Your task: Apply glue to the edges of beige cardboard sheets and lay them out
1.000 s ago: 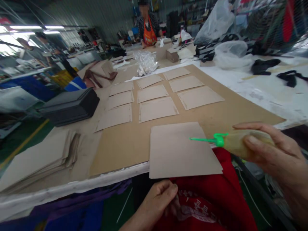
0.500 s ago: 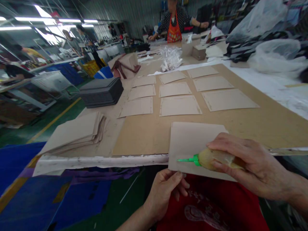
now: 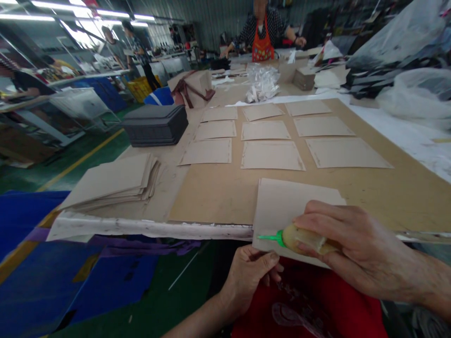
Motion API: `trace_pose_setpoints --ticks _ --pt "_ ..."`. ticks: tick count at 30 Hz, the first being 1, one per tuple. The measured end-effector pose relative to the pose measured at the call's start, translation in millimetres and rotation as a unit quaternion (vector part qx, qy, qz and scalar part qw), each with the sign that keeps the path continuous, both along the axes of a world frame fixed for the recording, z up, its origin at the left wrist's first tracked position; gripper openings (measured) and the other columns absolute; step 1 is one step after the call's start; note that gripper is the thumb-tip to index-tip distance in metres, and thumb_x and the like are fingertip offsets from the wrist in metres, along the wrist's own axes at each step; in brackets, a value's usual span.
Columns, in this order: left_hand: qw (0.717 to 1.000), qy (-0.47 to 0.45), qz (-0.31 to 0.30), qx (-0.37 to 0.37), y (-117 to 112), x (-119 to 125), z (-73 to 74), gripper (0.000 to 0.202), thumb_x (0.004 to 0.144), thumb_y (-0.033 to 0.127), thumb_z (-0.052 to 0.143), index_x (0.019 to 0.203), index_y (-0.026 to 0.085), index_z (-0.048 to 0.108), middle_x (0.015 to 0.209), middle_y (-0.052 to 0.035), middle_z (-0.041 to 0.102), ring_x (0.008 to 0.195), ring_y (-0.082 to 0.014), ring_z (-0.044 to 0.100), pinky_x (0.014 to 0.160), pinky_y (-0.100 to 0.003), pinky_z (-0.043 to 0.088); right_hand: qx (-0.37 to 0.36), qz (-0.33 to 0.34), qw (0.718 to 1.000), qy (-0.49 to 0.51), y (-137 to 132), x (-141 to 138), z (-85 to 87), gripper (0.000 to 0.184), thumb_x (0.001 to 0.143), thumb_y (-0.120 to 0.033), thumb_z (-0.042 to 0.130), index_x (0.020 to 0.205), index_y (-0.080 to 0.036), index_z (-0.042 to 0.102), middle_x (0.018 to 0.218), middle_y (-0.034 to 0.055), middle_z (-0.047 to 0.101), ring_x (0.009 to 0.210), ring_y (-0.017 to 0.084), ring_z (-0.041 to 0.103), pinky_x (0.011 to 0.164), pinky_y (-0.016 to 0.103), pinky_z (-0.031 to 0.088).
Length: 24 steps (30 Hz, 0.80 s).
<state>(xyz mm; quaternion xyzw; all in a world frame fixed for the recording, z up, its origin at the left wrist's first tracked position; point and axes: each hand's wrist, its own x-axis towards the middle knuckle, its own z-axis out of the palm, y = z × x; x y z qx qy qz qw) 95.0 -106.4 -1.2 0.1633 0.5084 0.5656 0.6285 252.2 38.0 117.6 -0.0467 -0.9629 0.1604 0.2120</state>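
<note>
My right hand (image 3: 348, 246) is wrapped round a yellowish squeeze bottle (image 3: 303, 238) with a green nozzle (image 3: 269, 237). The nozzle tip points left and sits at the near left corner of a grey card sheet (image 3: 285, 204) that overhangs the table edge. My left hand (image 3: 252, 274) pinches that sheet's near edge from below, thumb on top. Several more card sheets (image 3: 271, 155) lie in rows on the brown board (image 3: 218, 197) beyond.
A stack of card sheets (image 3: 112, 180) lies at the left. A pile of dark grey trays (image 3: 155, 124) stands behind it. A person in an orange apron (image 3: 262, 44) works at the far end. Plastic bags (image 3: 416, 94) sit at the right.
My right hand brought the bottle down and left until its nozzle reached the sheet's near left corner. My left hand rose to pinch the sheet's edge. The view swung left.
</note>
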Motion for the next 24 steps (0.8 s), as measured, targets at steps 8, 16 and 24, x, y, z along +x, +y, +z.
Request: trace_pose_setpoints --ticks 8,16,24 --pt "1.000 -0.005 -0.002 0.012 8.3 7.5 -2.2 0.041 0.068 0.049 0.086 0.073 0.011 0.072 0.064 -0.0056 0.069 0.048 -0.0085 0.055 0.045 -0.019 0.033 0.011 0.004 1.000 -0.010 2.2 -3.8 7.8 0.019 0.098 -0.013 0.045 0.104 -0.022 0.061 0.087 0.0060 0.064 0.068 0.021 0.060 0.055 0.035 0.043" --pt "0.999 -0.022 -0.024 0.043 10.4 17.1 -3.0 0.041 0.072 0.051 0.084 0.073 0.012 0.072 0.063 -0.0034 0.067 0.049 -0.0072 0.055 0.051 -0.020 0.041 0.015 -0.002 0.999 -0.038 4.0 -4.4 10.2 0.019 0.093 -0.008 0.043 0.093 -0.021 0.058 0.095 0.0087 0.066 0.073 0.022 0.062 0.058 0.035 0.044" --pt "0.996 -0.048 -0.010 0.069 17.1 22.5 -6.8 0.043 0.069 0.048 0.088 0.089 0.014 0.072 0.068 -0.0019 0.068 0.054 -0.0092 0.058 0.054 -0.021 0.047 -0.004 0.007 0.999 -0.037 6.1 -6.8 17.3 0.022 0.094 -0.008 0.041 0.084 -0.022 0.055 0.084 0.0060 0.063 0.069 0.020 0.059 0.057 0.034 0.043"
